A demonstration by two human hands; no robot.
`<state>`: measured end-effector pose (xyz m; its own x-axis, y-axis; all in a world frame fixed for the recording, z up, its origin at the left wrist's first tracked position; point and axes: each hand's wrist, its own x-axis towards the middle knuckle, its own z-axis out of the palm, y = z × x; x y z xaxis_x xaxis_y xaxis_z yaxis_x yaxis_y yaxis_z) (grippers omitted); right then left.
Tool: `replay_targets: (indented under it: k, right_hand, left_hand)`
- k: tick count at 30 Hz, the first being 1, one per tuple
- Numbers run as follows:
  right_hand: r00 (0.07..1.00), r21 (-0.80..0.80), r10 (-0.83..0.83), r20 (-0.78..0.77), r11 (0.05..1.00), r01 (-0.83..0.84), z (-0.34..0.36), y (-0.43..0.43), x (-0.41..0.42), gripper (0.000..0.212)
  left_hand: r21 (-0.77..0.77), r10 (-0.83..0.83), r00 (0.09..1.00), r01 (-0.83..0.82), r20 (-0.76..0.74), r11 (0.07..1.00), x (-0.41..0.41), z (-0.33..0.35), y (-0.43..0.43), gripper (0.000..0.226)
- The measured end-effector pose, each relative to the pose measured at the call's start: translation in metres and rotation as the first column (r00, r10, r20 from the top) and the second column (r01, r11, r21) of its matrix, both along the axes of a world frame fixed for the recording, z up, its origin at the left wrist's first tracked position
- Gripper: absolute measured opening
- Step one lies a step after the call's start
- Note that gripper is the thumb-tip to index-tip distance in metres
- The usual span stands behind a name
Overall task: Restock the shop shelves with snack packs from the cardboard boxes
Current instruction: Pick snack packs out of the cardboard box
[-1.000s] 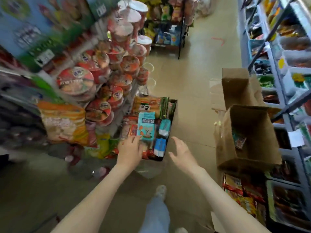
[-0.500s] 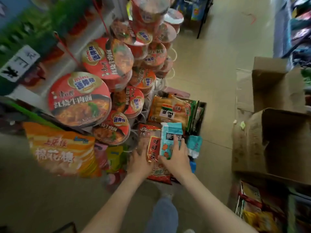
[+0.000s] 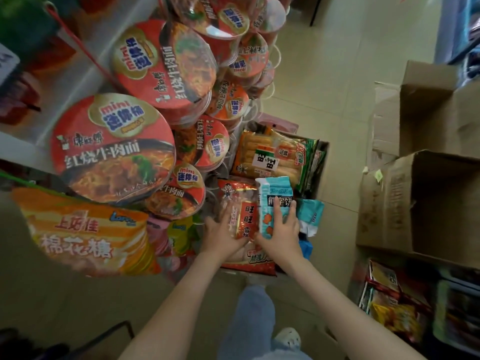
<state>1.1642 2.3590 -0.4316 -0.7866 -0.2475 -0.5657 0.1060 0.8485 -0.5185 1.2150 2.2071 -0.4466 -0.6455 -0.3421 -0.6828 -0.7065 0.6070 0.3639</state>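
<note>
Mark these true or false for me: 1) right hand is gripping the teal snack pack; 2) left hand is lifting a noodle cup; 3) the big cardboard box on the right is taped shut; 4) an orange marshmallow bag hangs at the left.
1) True: the right hand has its fingers curled round the teal snack pack.
2) False: the left hand lies flat on the red rice-cracker pack, below the noodle cups.
3) False: the cardboard box stands open, flaps up.
4) True: the orange marshmallow bag hangs beneath the cups.
</note>
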Motion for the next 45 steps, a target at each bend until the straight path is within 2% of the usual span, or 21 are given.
replay_targets:
  k: [9, 14, 18, 20, 25, 29, 31, 34, 37, 39, 42, 45]
  right_hand:
    - [0.999, -0.048, -0.020, 0.040, 0.999, 0.022, 0.005, 0.006, -0.003, 0.094]
    - [0.998, -0.066, 0.017, 0.060, 0.998, -0.013, 0.016, 0.013, 0.009, 0.090]
    - [0.998, -0.262, -0.007, 0.058, 0.965, 0.022, 0.040, 0.019, 0.026, 0.091]
    - [0.998, -0.353, -0.017, 0.061, 0.935, 0.037, 0.053, 0.029, 0.040, 0.092]
    - [0.981, -0.495, -0.031, 0.193, 0.860, 0.125, 0.072, 0.063, 0.077, 0.087]
    - [0.968, -0.647, -0.036, 0.248, 0.737, 0.193, 0.094, 0.097, 0.104, 0.120]
    - [0.982, -0.706, -0.096, 0.163, 0.684, 0.184, 0.112, 0.127, 0.113, 0.126]
    - [0.972, -0.673, -0.228, -0.047, 0.727, 0.138, 0.142, 0.195, 0.118, 0.121]
    - [0.897, -0.720, -0.409, -0.167, 0.672, 0.173, 0.179, 0.278, 0.129, 0.124]
    - [0.792, -0.675, -0.506, -0.342, 0.719, 0.167, 0.201, 0.335, 0.138, 0.129]
    - [0.524, -0.613, -0.628, -0.576, 0.756, 0.232, 0.236, 0.411, 0.160, 0.121]
    - [0.225, -0.591, -0.672, -0.705, 0.733, 0.336, 0.266, 0.482, 0.194, 0.118]
  left_hand:
    - [0.041, 0.063, 0.972, -0.055, -0.226, 0.998, 0.012, 0.030, 0.004, 0.092]
    - [-0.086, 0.028, 0.916, -0.068, -0.401, 0.994, 0.042, 0.062, 0.002, 0.085]
    - [-0.241, -0.077, 0.894, -0.036, -0.442, 0.970, 0.070, 0.090, 0.019, 0.077]
    - [-0.264, -0.076, 0.878, -0.059, -0.473, 0.963, 0.083, 0.103, 0.029, 0.074]
    - [-0.186, 0.003, 0.783, -0.151, -0.623, 0.971, 0.112, 0.139, 0.059, 0.072]
    - [-0.040, 0.079, 0.677, -0.158, -0.732, 0.987, 0.135, 0.172, 0.103, 0.071]
    - [0.026, 0.089, 0.620, -0.109, -0.780, 0.994, 0.138, 0.188, 0.130, 0.070]
    - [0.109, 0.080, 0.525, 0.025, -0.847, 0.994, 0.129, 0.206, 0.177, 0.071]
    - [0.192, 0.063, 0.439, 0.257, -0.896, 0.947, 0.108, 0.225, 0.241, 0.071]
    - [0.210, 0.042, 0.367, 0.430, -0.929, 0.878, 0.095, 0.242, 0.295, 0.069]
    - [0.144, -0.051, 0.266, 0.661, -0.962, 0.737, 0.075, 0.268, 0.381, 0.075]
    - [-0.005, -0.216, 0.135, 0.837, -0.967, 0.548, 0.062, 0.292, 0.463, 0.092]
